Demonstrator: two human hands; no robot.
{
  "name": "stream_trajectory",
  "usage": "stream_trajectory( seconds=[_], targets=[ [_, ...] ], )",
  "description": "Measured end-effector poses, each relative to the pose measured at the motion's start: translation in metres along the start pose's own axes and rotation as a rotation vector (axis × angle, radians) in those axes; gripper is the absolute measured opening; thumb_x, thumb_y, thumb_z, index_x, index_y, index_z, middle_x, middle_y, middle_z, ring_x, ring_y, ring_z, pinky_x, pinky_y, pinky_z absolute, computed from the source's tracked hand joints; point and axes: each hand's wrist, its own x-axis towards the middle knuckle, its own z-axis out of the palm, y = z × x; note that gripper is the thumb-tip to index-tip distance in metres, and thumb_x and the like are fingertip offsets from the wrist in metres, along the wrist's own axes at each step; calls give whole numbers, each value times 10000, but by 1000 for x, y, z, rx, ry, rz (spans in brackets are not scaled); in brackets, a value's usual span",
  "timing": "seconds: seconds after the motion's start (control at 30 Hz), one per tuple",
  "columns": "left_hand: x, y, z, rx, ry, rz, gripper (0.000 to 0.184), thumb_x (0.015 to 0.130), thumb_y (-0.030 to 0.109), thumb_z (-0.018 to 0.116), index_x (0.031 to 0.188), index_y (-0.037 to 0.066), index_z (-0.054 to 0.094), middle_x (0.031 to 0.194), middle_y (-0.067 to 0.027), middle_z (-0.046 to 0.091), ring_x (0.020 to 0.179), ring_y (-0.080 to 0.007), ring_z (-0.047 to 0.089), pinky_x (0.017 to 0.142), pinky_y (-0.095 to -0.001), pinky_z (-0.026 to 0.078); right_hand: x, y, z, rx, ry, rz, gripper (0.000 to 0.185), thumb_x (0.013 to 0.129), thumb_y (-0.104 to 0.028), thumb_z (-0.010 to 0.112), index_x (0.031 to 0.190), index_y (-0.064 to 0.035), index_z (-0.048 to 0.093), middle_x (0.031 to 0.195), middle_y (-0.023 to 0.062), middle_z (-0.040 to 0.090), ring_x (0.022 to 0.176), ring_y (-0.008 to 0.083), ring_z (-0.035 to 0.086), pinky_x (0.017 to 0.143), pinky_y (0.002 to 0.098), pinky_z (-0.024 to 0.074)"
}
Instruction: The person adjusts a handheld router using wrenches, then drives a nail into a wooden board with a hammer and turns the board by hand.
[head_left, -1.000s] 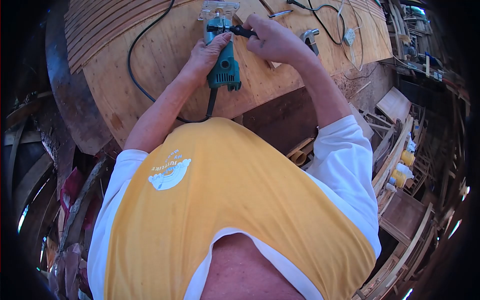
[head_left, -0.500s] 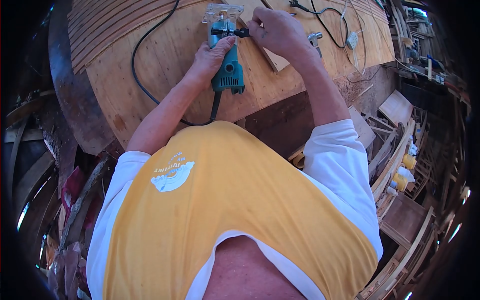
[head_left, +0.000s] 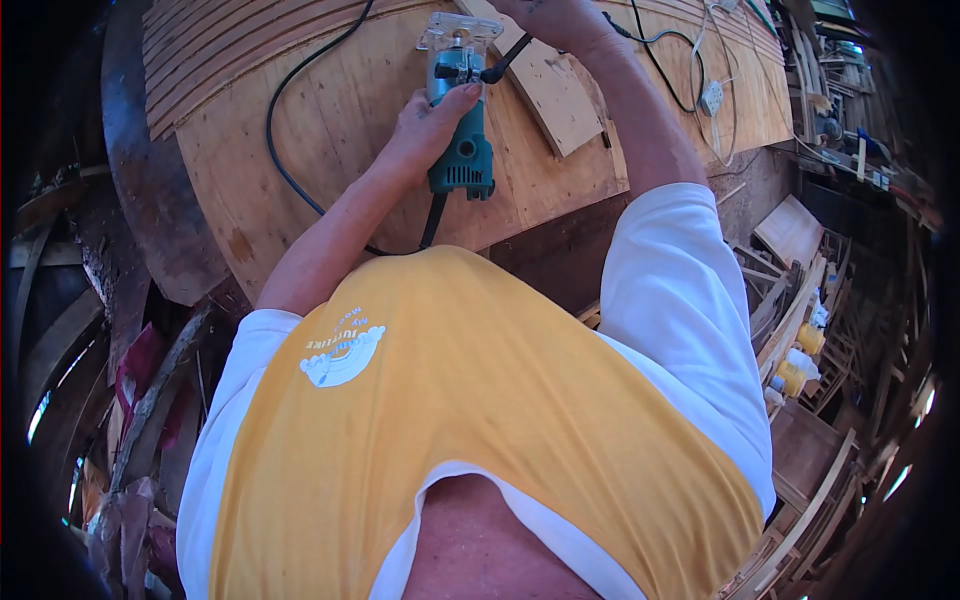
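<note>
My left hand (head_left: 428, 125) is wrapped round the teal body of a small power router (head_left: 465, 150), which has a clear base plate at its far end. A dark-handled tool (head_left: 508, 58) touches the metal clamp on the router's right side. Its handle runs up to my right hand (head_left: 560, 18), at the top edge of the view. The fingers of that hand are partly cut off by the frame, closed near the handle's end. A pale wooden board (head_left: 550, 95) lies just right of the router.
The plywood table (head_left: 330, 120) bears thin wooden strips (head_left: 220, 50) at the back left. A dark cable (head_left: 275, 130) loops left of the router. Cords and a white socket block (head_left: 712, 98) lie at the right. Wood scraps (head_left: 800, 350) are piled beyond the table.
My right hand has moved up and away from the router, showing more of the tool's length. The router and my left hand have shifted slightly right in view. More of the board shows.
</note>
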Motion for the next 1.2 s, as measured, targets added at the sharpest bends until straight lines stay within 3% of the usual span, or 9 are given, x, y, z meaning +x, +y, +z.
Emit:
stream_trajectory(
  seconds=[0.27, 0.37, 0.7, 0.87, 0.97, 1.0, 1.1, 1.13, 1.2],
  targets=[
    [-4, 3, 1, -51, -14, -10, 805, 859, 568, 788, 1259, -58, 480, 1003, -114, 627, 823, -155, 679, 687, -319, 615, 12, 8, 27, 40, 167, 160, 384, 910, -383, 743, 873, -2, 700, 825, 201, 713, 775, 344, 690, 710, 458, 529],
    [-8, 7, 3, -54, -5, 7, 769, 867, 544, 793, 1253, -43, 481, 994, -103, 625, 805, -149, 674, 673, -318, 612, 24, 45, 54, 28, 262, 64, 401, 913, -403, 742, 885, -5, 710, 839, 205, 718, 795, 347, 696, 732, 461, 537],
    [-8, 7, 4, -85, -25, 16, 755, 876, 521, 808, 1258, -36, 470, 985, -86, 625, 788, -133, 667, 663, -303, 600, 32, 50, 72, 110, 164, 263, 454, 919, -455, 726, 919, -1, 726, 894, 242, 722, 867, 385, 703, 790, 478, 544],
    [-4, -5, -1, 31, 19, 54, 770, 867, 572, 795, 1241, -33, 499, 996, -89, 631, 815, -145, 664, 686, -293, 580, 31, 94, 110, 183, 58, 336, 478, 947, -473, 681, 927, 3, 717, 854, 247, 696, 848, 369, 691, 775, 459, 532],
    [-2, -7, -5, 49, 15, 77, 785, 859, 595, 792, 1235, -34, 510, 998, -88, 630, 824, -150, 662, 692, -286, 569, 16, 124, 120, -291, 394, -356, 494, 964, -474, 654, 899, 14, 684, 780, 229, 655, 782, 326, 661, 731, 447, 513],
    [-3, -4, -5, 60, 18, 53, 787, 853, 592, 801, 1237, -31, 511, 1013, -97, 635, 843, -141, 663, 705, -299, 579, 13, 94, 101, 280, 216, 249, 475, 978, -448, 642, 881, 17, 654, 722, 190, 601, 732, 285, 607, 698, 443, 489],
    [-2, 0, -1, -46, -20, 16, 757, 864, 591, 793, 1287, 23, 527, 1028, -69, 606, 798, -121, 645, 672, -286, 589, -7, 51, 78, 307, 135, 367, 495, 993, -437, 628, 808, 22, 605, 687, 166, 543, 707, 273, 557, 673, 455, 472],
    [-2, 3, 1, -65, -24, 8, 739, 871, 584, 788, 1286, 28, 533, 1023, -67, 613, 795, -123, 651, 671, -290, 593, -15, 49, 76, 333, 124, 393, 374, 989, -377, 651, 901, -16, 611, 723, 146, 549, 710, 297, 577, 689, 456, 458],
    [-5, 5, 0, -108, -13, -8, 702, 887, 568, 778, 1283, 38, 544, 1012, -62, 626, 788, -125, 661, 670, -297, 601, -32, 50, 85, 315, 248, 347, 345, 992, -349, 678, 928, -10, 659, 772, 144, 642, 728, 256, 640, 689, 401, 501]
  ],
)
